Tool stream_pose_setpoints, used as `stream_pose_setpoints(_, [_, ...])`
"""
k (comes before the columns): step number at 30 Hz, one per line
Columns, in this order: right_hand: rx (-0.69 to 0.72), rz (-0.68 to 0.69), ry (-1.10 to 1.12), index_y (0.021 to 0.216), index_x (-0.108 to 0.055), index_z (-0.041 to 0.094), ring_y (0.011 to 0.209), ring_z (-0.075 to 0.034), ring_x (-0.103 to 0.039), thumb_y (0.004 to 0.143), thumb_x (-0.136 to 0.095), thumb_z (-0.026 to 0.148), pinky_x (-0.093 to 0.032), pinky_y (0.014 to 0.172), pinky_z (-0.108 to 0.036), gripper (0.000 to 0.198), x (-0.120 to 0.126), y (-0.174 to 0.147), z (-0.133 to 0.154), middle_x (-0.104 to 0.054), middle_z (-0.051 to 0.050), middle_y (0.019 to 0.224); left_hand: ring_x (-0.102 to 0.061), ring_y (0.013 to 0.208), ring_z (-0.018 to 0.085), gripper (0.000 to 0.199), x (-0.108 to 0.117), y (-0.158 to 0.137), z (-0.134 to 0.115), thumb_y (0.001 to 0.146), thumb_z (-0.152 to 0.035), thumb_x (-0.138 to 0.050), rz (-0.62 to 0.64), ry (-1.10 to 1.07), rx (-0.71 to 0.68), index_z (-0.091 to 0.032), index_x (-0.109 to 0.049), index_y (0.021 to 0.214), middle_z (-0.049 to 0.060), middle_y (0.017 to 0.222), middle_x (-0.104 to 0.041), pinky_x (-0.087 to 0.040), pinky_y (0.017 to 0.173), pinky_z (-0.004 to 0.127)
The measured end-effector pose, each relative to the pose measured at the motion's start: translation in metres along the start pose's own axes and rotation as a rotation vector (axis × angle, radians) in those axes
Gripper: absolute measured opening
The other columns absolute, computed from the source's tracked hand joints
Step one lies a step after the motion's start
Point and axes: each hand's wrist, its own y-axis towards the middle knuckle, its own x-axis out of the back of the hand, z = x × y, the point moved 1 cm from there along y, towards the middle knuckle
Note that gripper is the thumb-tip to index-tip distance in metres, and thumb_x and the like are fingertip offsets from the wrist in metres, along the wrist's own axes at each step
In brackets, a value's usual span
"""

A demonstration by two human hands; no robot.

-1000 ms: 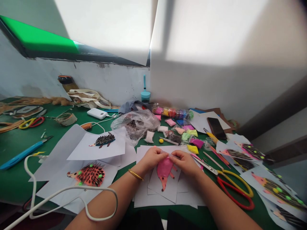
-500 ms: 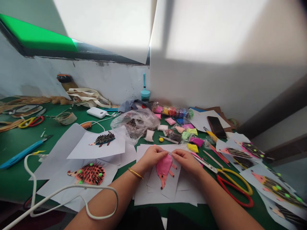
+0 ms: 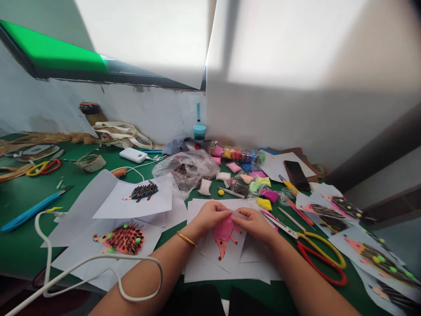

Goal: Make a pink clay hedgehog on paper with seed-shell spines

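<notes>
One flat pink clay hedgehog [image 3: 223, 230], with left hand [image 3: 212, 216] and right hand [image 3: 251, 224] at its far edge

It lies on a small white paper sheet [image 3: 234, 260] above a loose stack of white paper [image 3: 195, 273], dark-tipped snout toward the person, legs to the right. Both hands have thumb and forefinger drawn in, tips nearly meeting; their fingers hide the contact, so I cannot tell whether each pinch is fully closed, or whether it has hold of clay, paper or something small. A thin gold-coloured bracelet [image 3: 186, 238] circles the left wrist.

Just right of the stack, scissors with red and yellow handles [image 3: 298, 236] lie with blades toward the right hand. Beyond the hands sit a small yellow ball [image 3: 221, 192], a yellow clay packet [image 3: 264, 203] and a crumpled clear plastic bag [image 3: 207, 162] of dark striped pieces.

To the left, an orange-red hedgehog with green dots [image 3: 126, 240] rests on paper, a white cable [image 3: 115, 256] looping in front. Overlapping hedgehog pictures [image 3: 378, 259] cover the green table's [image 3: 19, 193] right end.
</notes>
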Motion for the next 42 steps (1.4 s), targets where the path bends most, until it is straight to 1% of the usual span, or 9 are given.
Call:
stream_pose_setpoints(4, [-0.009,0.015,-0.023,0.077,-0.063,0.015,0.065,-0.015,-0.053,0.082,-0.057,0.048,-0.038,0.058,-0.024,0.034,-0.001,0.0,-0.004,-0.059,-0.001,0.069,-0.053,0.062,0.014,0.036,0.0,0.0,0.001,0.071,-0.045,-0.062,-0.004,0.028,-0.004,-0.01,-0.069,0.071,0.003,0.067,-0.062,-0.037,0.055,0.023])
stream_pose_setpoints(9, [0.041,0.06,0.003,0.067,-0.058,0.016,0.065,-0.014,-0.048,0.086,-0.048,0.052,-0.037,0.061,-0.025,0.042,0.003,-0.001,-0.006,-0.054,0.0,0.067,-0.052,0.059,0.014,0.037,0.002,0.002,0.0,0.072,-0.047,-0.061,0.001,0.028,-0.007,-0.011,-0.066,0.065,0.002,0.061,-0.06,-0.036,0.055,0.024])
stream_pose_setpoints(14, [-0.027,0.035,-0.036,0.069,-0.059,0.016,0.063,-0.014,-0.047,0.077,-0.061,0.052,-0.034,0.055,-0.024,0.037,0.001,0.0,-0.005,-0.054,0.0,0.066,-0.051,0.061,0.013,0.035,0.002,0.002,0.002,0.072,-0.045,-0.061,-0.018,0.027,-0.017,-0.011,-0.065,0.063,0.002,0.062,-0.058,-0.037,0.056,0.024])
stream_pose_setpoints(17, [-0.05,0.033,-0.03,0.069,-0.058,0.016,0.062,-0.014,-0.046,0.075,-0.063,0.052,-0.033,0.053,-0.023,0.038,0.001,-0.001,-0.004,-0.054,0.0,0.066,-0.052,0.062,0.014,0.034,0.002,0.002,0.002,0.072,-0.043,-0.06,-0.008,0.021,-0.014,-0.011,-0.066,0.065,0.002,0.064,-0.059,-0.036,0.055,0.023])
stream_pose_setpoints(22, [-0.03,0.088,-0.006,0.071,-0.061,0.015,0.066,-0.015,-0.05,0.079,-0.059,0.052,-0.036,0.058,-0.024,0.038,0.004,-0.002,-0.005,-0.056,0.0,0.069,-0.051,0.06,0.013,0.035,0.003,0.003,0.002,0.073,-0.044,-0.06,0.015,0.012,-0.021,-0.011,-0.065,0.063,0.002,0.061,-0.058,-0.036,0.054,0.023])
stream_pose_setpoints(28, [-0.015,0.018,-0.092,0.068,-0.06,0.015,0.066,-0.015,-0.048,0.076,-0.063,0.049,-0.035,0.058,-0.024,0.034,0.001,0.0,-0.008,-0.054,0.0,0.068,-0.051,0.058,0.013,0.037,0.002,0.001,0.0,0.071,-0.046,-0.061,0.023,0.019,0.002,-0.011,-0.065,0.061,0.001,0.059,-0.057,-0.034,0.053,0.023])
stream_pose_setpoints(33, [0.005,0.104,-0.024,0.071,-0.062,0.016,0.069,-0.016,-0.053,0.077,-0.062,0.051,-0.038,0.062,-0.025,0.035,0.004,-0.001,-0.002,-0.058,-0.001,0.069,-0.052,0.059,0.014,0.039,0.002,-0.001,0.0,0.071,-0.049,-0.062,0.029,-0.031,0.017,-0.011,-0.067,0.065,0.002,0.06,-0.06,-0.035,0.053,0.023])
stream_pose_setpoints(38, [-0.034,0.029,-0.008,0.071,-0.06,0.016,0.062,-0.015,-0.051,0.076,-0.062,0.051,-0.036,0.054,-0.024,0.036,0.001,0.0,-0.005,-0.058,0.0,0.066,-0.054,0.061,0.015,0.043,0.001,-0.001,0.001,0.069,-0.053,-0.065,0.044,-0.083,0.017,-0.01,-0.068,0.068,0.004,0.062,-0.062,-0.038,0.056,0.024])
stream_pose_setpoints(42, [-0.035,0.001,0.041,0.071,-0.06,0.015,0.06,-0.013,-0.049,0.076,-0.062,0.053,-0.035,0.054,-0.023,0.038,0.0,0.002,-0.012,-0.056,0.0,0.064,-0.056,0.062,0.017,0.052,0.002,-0.003,-0.001,0.073,-0.061,-0.058,0.041,-0.173,0.01,-0.01,-0.068,0.072,0.005,0.066,-0.064,-0.04,0.058,0.026])
